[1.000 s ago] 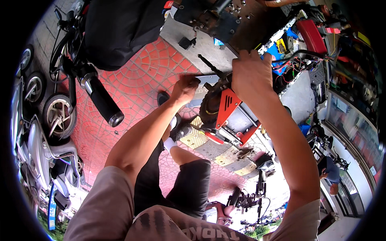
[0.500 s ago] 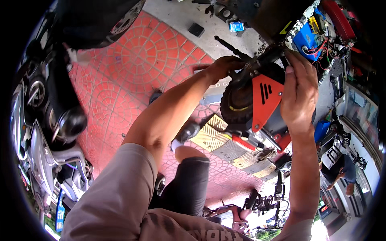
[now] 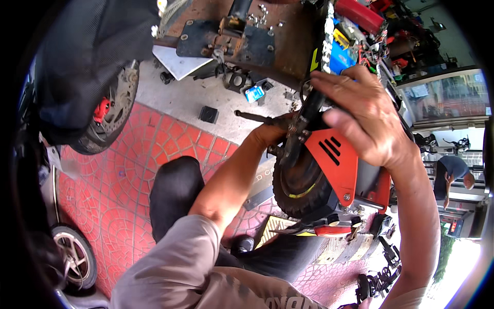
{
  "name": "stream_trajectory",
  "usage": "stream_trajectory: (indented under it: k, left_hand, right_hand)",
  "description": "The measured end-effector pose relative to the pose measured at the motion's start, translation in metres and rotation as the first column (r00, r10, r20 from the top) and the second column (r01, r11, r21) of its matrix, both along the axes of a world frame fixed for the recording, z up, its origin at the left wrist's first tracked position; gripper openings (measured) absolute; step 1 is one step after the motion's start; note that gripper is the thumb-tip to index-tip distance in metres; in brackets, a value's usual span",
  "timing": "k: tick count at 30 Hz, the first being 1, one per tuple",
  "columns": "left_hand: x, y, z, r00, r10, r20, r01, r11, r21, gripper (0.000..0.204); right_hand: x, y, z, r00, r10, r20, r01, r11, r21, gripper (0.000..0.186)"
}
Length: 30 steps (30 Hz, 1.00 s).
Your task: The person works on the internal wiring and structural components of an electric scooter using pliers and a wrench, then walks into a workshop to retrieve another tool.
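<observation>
Looking down past two bare forearms at a wheeled vehicle (image 3: 369, 175), right of centre above a red paved floor (image 3: 121, 175). On it, an orange side plate (image 3: 334, 160) with three slots, a knobbly black tyre (image 3: 294, 198) and a black tube (image 3: 311, 105) slanting between the hands. Left hand (image 3: 271, 135) at the lower left of the tube, near a thin black rod (image 3: 250, 117), fingers hidden behind metalwork; impossible to tell whether closed or loose. Right hand (image 3: 365, 116) over the tube's upper end, fingers outstretched, thumb spread away and blurred. Beyond, on grey ground (image 3: 180, 98), a blue packet (image 3: 254, 94) and a flat black square (image 3: 208, 114). Further up, a rusty brown surface (image 3: 293, 49) with loose bolts (image 3: 263, 11). Far right, another person (image 3: 454, 172), bent forward
</observation>
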<state>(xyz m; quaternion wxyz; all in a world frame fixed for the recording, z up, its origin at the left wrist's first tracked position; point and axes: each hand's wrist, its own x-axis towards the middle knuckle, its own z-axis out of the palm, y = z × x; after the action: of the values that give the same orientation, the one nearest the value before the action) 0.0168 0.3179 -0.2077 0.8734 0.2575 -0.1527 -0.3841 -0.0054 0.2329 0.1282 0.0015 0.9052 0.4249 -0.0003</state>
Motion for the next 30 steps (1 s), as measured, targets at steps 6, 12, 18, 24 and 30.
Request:
stream_trajectory:
  k: [6, 12, 18, 24, 30]
  left_hand:
    - [0.004, 0.016, -0.010, 0.999, 0.007, 0.046, -0.002, 0.995, -0.098, 0.063]
    - [-0.005, 0.021, 0.008, 0.990, -0.044, 0.131, 0.049, 0.998, -0.033, 0.039]
    - [-0.003, -0.002, -0.002, 0.934, 0.156, 0.322, -0.198, 0.975, 0.101, 0.032]
    - [0.013, -0.054, -0.056, 0.712, 0.162, 0.683, -0.434, 0.867, 0.246, 0.034]
    - [0.042, -0.028, -0.057, 0.774, 0.280, 0.567, -0.508, 0.810, 0.293, 0.035]
  right_hand:
    - [0.029, 0.074, 0.011, 0.983, -0.179, -0.048, 0.153, 0.929, -0.338, 0.041]
    - [0.043, 0.140, 0.002, 0.963, -0.270, 0.003, 0.191, 0.674, -0.713, 0.025]
    - [0.047, 0.144, 0.000, 0.964, -0.262, 0.037, 0.189, 0.583, -0.790, 0.026]
    - [0.048, 0.147, -0.007, 0.854, -0.519, 0.037, 0.356, 0.531, -0.769, 0.029]
    - [0.074, 0.167, -0.032, 0.829, -0.553, -0.080, 0.372, 0.654, -0.658, 0.032]
